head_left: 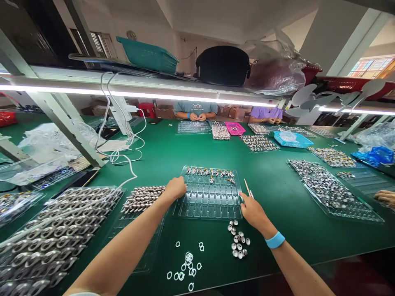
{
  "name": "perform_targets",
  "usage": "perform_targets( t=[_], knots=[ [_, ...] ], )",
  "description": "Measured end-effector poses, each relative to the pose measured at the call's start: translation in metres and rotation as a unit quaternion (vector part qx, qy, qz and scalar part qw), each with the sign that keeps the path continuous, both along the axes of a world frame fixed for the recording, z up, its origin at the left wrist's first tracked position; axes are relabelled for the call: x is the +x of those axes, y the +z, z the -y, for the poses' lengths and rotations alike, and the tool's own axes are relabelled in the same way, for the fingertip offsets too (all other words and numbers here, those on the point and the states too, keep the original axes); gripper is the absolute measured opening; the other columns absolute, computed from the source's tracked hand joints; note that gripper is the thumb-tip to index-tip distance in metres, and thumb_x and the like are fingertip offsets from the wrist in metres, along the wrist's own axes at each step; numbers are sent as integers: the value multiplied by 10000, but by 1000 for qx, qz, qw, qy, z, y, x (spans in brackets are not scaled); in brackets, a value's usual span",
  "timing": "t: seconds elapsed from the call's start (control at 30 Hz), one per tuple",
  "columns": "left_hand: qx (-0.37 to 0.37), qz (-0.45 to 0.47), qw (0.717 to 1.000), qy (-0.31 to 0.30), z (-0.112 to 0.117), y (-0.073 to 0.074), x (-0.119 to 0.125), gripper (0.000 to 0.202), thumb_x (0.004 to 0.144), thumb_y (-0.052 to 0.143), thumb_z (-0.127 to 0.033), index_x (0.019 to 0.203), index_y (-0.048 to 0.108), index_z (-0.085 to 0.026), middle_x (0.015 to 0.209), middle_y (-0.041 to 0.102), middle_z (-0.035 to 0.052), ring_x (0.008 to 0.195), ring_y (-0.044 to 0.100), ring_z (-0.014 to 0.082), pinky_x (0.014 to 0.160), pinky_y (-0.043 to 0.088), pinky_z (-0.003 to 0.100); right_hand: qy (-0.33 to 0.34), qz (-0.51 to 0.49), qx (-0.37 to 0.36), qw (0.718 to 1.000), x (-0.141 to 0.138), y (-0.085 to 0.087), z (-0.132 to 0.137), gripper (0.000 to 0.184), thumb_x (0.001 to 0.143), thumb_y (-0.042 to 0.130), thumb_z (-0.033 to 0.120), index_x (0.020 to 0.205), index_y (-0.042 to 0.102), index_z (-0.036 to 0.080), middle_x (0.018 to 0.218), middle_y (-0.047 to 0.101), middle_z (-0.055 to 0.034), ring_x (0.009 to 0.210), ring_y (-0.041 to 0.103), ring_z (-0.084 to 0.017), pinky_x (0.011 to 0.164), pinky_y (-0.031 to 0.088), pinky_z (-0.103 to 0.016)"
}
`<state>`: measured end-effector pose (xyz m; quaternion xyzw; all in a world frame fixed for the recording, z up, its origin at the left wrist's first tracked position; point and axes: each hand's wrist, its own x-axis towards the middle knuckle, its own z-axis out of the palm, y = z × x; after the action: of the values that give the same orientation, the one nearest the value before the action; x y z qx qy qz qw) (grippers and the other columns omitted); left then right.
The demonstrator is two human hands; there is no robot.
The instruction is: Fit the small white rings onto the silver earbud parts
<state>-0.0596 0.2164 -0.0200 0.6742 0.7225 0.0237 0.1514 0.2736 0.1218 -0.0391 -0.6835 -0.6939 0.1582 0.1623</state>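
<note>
A clear plastic tray (210, 201) with rows of compartments lies in front of me. Small metal parts with yellow bits (212, 172) fill its far row, and a few sit below that row. My left hand (176, 188) is closed on the tray's left edge, fingertips partly hidden. My right hand (253, 210) grips the right edge between thumb and fingers. A thin pale stick-like tool (247, 187) shows just beyond the right hand; whether the hand touches it, I cannot tell. Small round metal caps (238, 245) lie loose nearer me, left of the right forearm. White rings (189, 259) are scattered between my arms.
Left stand trays of metal ring-like parts (68, 222) and slim metal parts (143, 198). A full tray (330, 185) lies right, near another person's hand (385, 197). White cables (115, 152) hang at left. Two people work opposite, near a pink basket (235, 128) and blue basket (293, 139).
</note>
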Motion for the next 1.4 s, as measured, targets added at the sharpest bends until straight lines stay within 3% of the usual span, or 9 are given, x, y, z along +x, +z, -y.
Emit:
perform_targets(
  t=[0.13,0.27,0.37,0.53,0.73,0.87,1.03,1.17,1.4],
  knots=[
    [6,62,998,15,-5,4,-2,344,939,599,-320,1240,568,-156,1237,600,106,1052,629,238,874,553,440,-36,-83,24,996,9,6,-3,450,865,383,200,1233,631,123,1048,712,-134,937,674,-244,873,492,-362],
    [-6,148,989,16,-5,12,-5,339,943,593,-322,1238,570,-158,1242,599,106,1052,628,236,878,552,441,-50,-187,27,981,19,18,3,459,912,335,350,1143,651,111,764,711,-79,709,689,-219,692,545,-341],
    [-44,223,974,8,7,23,-12,338,943,592,-322,1235,571,-154,1230,604,105,1040,633,233,869,556,437,-40,-256,31,965,28,29,20,515,934,324,441,1170,632,103,842,726,-105,802,715,-227,729,573,-347],
    [-98,331,938,-33,50,45,-43,311,893,478,-233,1142,641,-138,1054,734,111,926,724,203,818,599,316,25,-504,27,863,53,41,67,400,873,511,361,1191,647,159,964,726,-122,931,706,-256,825,592,-409],
    [-89,487,867,-62,98,57,-75,463,693,715,-406,1112,711,-208,1165,730,110,1051,703,288,914,580,415,45,-402,164,900,59,56,98,279,885,627,316,1152,686,260,1054,620,-74,951,651,-200,817,598,-346],
    [-21,461,885,-69,111,63,-69,401,677,755,-397,1057,742,-272,1270,682,82,1065,689,257,945,564,404,42,-359,235,902,54,67,83,193,882,641,358,1012,711,233,1121,612,-84,955,652,-215,717,614,-333],
    [49,478,876,-27,106,70,-46,332,695,715,-446,910,749,-196,894,784,70,839,742,228,853,608,393,8,-311,256,915,54,83,60,251,927,576,417,979,681,195,892,675,-52,646,625,-133,618,563,-288],
    [118,467,876,-17,98,72,-33,379,728,694,-468,933,741,-153,835,766,71,689,729,194,691,626,334,-40,-257,269,927,52,97,49,334,928,553,483,1004,684,185,637,612,1,547,559,-124,549,498,-246],
    [157,474,867,2,89,80,-18,418,711,714,-494,898,738,-122,796,748,82,575,686,158,563,588,275,-46,-242,295,923,51,105,33,381,921,535,528,1027,692,198,841,690,-48,532,553,-105,505,478,-240]
  ],
)
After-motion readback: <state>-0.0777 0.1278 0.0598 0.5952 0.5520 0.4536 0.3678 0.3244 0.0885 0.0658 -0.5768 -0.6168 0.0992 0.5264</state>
